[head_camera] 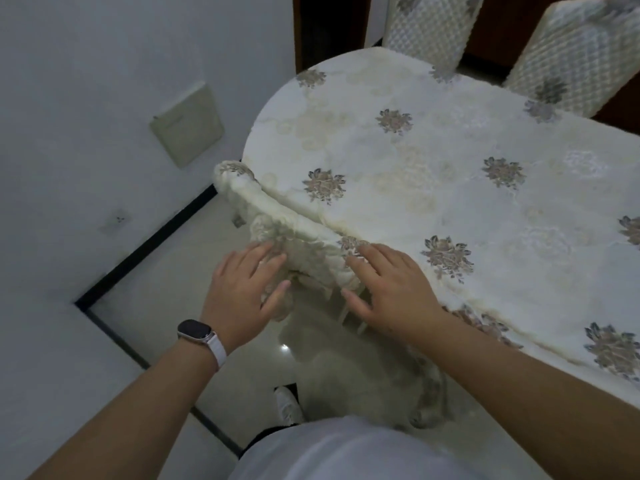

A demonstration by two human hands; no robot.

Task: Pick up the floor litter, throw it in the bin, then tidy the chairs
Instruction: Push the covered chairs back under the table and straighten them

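Both flat, fingers straight: left grip (242, 289), right grip (391, 289) touching chair back (287, 221).

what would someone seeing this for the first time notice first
Dead centre, the left hand and right hand rest on the cream padded chair back, which stands against the table's near edge. The flowered tablecloth fills the right side, with a far chair and its neighbour beyond it at top right.
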